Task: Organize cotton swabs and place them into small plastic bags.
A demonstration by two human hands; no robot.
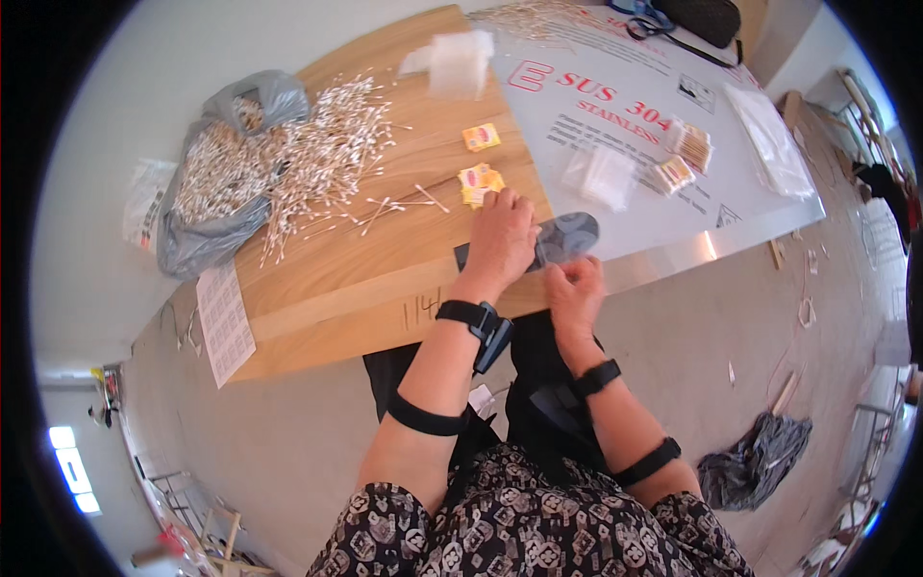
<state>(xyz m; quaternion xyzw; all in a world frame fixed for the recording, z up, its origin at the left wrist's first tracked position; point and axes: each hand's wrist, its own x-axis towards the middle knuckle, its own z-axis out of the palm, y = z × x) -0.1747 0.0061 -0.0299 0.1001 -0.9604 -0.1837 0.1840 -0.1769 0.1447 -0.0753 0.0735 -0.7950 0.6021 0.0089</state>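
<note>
My left hand is at the table's front edge, its fingers bent and closed just below a small pile of yellow cards. What those fingers hold, if anything, is hidden. My right hand is closed in a pinch at the same edge. A bit of clear film seems to show between the two hands, but whatever the right fingers grip is too small to name. Under and beside the hands lies a dark grey flat piece with a rounded end. Another yellow card lies farther back.
Cotton swabs spill from a grey plastic bag at the left. Small clear bags and two packed swab bundles rest on the metal sheet. White bags and a dark pouch are farther back. A label sheet overhangs the left edge.
</note>
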